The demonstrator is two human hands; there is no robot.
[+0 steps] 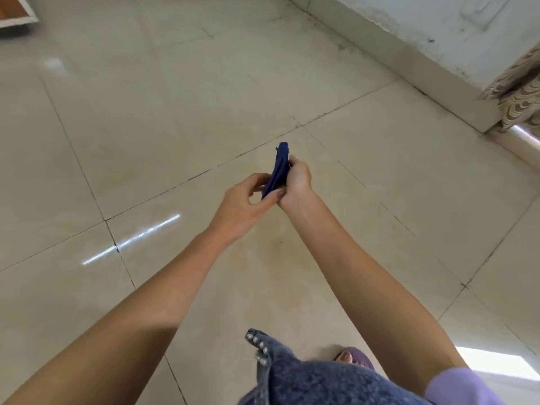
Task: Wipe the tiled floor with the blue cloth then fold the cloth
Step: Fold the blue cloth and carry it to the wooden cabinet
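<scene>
The blue cloth (279,168) is bunched into a narrow, upright bundle held in the air above the beige tiled floor (175,112), in the middle of the view. My right hand (296,182) grips its right side with the fingers wrapped round it. My left hand (248,201) pinches its lower left end between thumb and fingers. Both arms reach forward from the bottom of the frame. Most of the cloth's lower part is hidden between the two hands.
A white wall base (409,48) runs along the upper right, with a patterned curtain (520,92) at its end. A wooden furniture corner (14,10) shows at top left. My denim clothing (306,381) and a foot in a purple slipper (353,358) are at the bottom.
</scene>
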